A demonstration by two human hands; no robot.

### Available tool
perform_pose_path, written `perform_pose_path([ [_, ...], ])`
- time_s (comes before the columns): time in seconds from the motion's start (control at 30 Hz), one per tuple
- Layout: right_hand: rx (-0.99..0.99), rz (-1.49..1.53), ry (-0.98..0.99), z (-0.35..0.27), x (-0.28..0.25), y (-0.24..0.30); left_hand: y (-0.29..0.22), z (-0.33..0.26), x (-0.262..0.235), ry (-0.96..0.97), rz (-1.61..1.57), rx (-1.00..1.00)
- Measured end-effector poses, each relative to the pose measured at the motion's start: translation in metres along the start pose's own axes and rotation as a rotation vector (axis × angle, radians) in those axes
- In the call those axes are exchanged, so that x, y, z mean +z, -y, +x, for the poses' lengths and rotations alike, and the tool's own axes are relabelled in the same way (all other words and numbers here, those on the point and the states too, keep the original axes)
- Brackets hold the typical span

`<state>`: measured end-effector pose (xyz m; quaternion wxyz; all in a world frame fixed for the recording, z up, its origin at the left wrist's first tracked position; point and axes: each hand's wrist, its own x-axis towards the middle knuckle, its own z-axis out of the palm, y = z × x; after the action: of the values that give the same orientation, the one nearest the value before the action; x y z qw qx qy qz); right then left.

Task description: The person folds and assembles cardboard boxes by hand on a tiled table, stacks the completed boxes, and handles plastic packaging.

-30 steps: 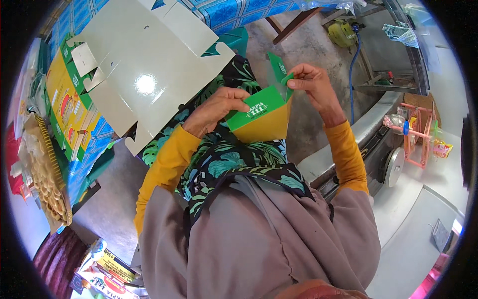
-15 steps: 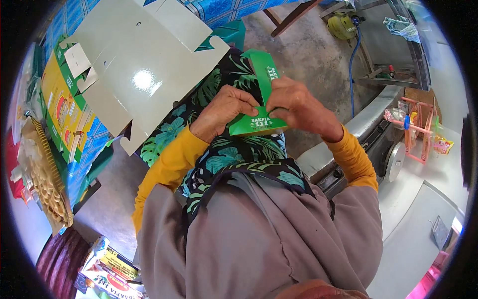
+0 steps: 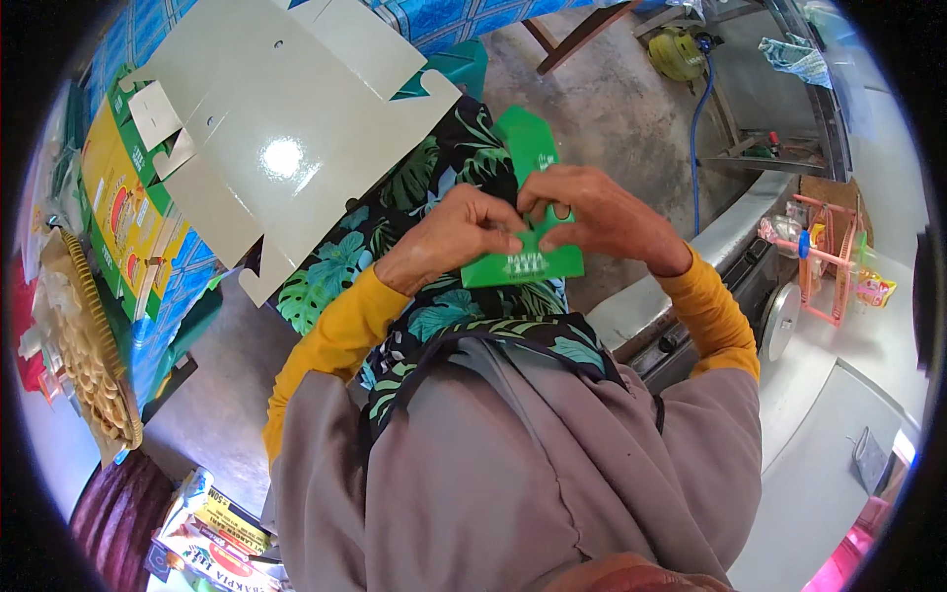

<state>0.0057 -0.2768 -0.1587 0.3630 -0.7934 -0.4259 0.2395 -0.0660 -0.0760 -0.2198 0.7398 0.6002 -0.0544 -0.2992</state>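
Obs.: green box [image 3: 554, 264] was over wearer's lap [image 3: 434, 316], approx. ctr. L hand [image 3: 454, 235] & R hand [image 3: 602, 212], fingertips closed, pinched it, prob. because thin card flexes. Pale flat carton [image 3: 286, 109] lay left on worktop [image 3: 449, 14], presumably for easy reach.

the box [image 3: 493, 271] is bright green with white print. under it, black fabric [image 3: 434, 306] carries green and turquoise leaves. mustard sleeves [image 3: 705, 311] flank it. left of the box, card [image 3: 266, 118] is off-white and a carton [image 3: 113, 178] yellow and green; beyond the box, cloth [image 3: 454, 25] is blue-checked. right of the box, a rack [image 3: 831, 258] is salmon pink.
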Motion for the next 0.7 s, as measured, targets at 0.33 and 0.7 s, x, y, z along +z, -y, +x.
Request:
perform_pose_path([
  [0.33,-0.090,-0.220,-0.009,-0.013,0.016,0.038,-0.034,0.025,-0.012,-0.115,-0.174,0.003],
  [0.7,0.380,0.537,-0.267,-0.012,-0.043,-0.011,-0.055,0.010,0.004,-0.051,0.223,0.074],
])
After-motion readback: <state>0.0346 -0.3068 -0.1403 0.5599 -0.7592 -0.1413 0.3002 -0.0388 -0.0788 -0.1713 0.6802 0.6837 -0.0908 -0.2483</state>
